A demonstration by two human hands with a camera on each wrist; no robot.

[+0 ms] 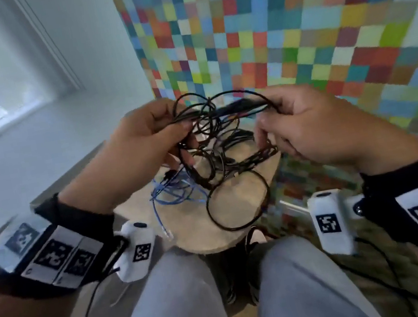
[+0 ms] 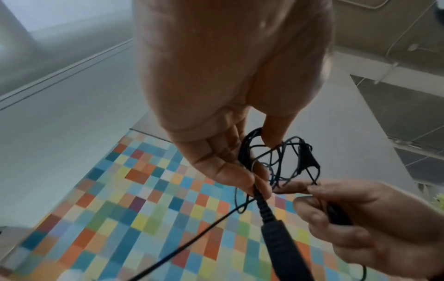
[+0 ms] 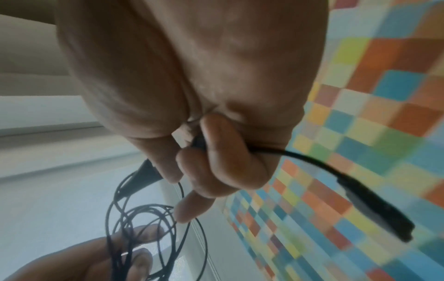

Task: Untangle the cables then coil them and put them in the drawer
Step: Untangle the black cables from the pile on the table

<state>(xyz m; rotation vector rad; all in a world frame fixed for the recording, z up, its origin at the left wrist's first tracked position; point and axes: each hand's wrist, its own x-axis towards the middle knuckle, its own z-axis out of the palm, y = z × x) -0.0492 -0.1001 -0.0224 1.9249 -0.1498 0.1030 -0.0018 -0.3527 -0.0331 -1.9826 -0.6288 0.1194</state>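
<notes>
Both hands (image 1: 143, 142) (image 1: 305, 124) pinch thin, looping black cables (image 1: 209, 119) above round table (image 1: 239, 209).

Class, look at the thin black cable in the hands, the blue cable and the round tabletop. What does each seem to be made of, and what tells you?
Black cable: probably matte rubber or plastic sheathing; it bends in loose loops without glare.
Blue cable: likely smooth plastic jacket, ending in a clear plug that looks like plastic.
Tabletop: pale and mottled, perhaps stone or unfinished wood; too blurred to settle.
</notes>
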